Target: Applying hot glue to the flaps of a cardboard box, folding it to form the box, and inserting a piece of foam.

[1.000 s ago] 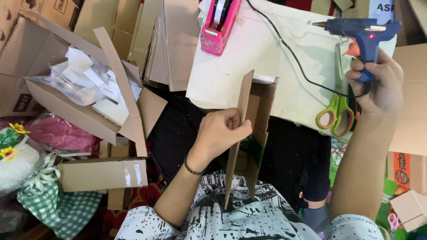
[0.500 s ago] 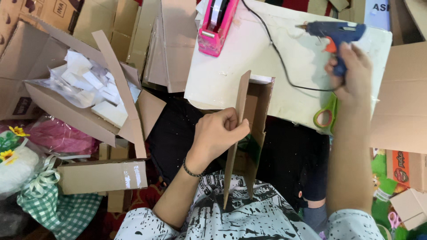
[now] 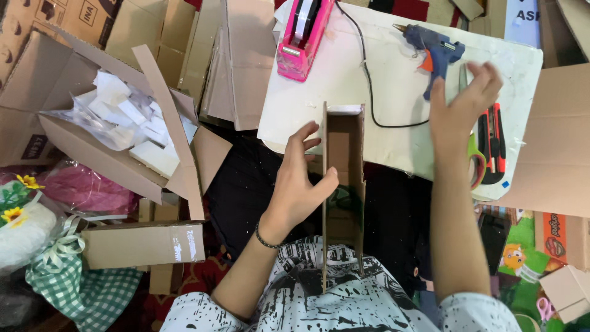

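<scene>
Cardboard channel (image 3: 343, 184): a narrow, open-topped trough of brown card, standing in the person's lap with its long axis running straight away from the body toward the white board (image 3: 393, 80); its far end rests against the board's near edge.
Left hand (image 3: 298, 184): open, fingers spread and lifted, thumb pressed against the channel's left wall — steadying it, not clasping it. It is the nearer hand and the only one in contact.
Right hand (image 3: 458, 110): open, palm down, fingers fanned over the board to the right of the channel and well apart from it; it grips nothing.
Glue gun (image 3: 433, 46): blue, lying on the board just beyond the right hand's fingertips, nozzle toward the left; its black cord (image 3: 362, 74) loops back toward the channel's far end.
Beside the right hand: green-handled scissors (image 3: 474, 163) and a red and black cutter (image 3: 495, 144) — both on the board, right of the wrist.
Tape dispenser (image 3: 301, 37): pink, at the far left corner of the board.
Open carton (image 3: 92, 135): left of the channel, well apart; it holds clear plastic and white card pieces (image 3: 126, 114).
Channel's contents: appears empty, its near part in shadow.
</scene>
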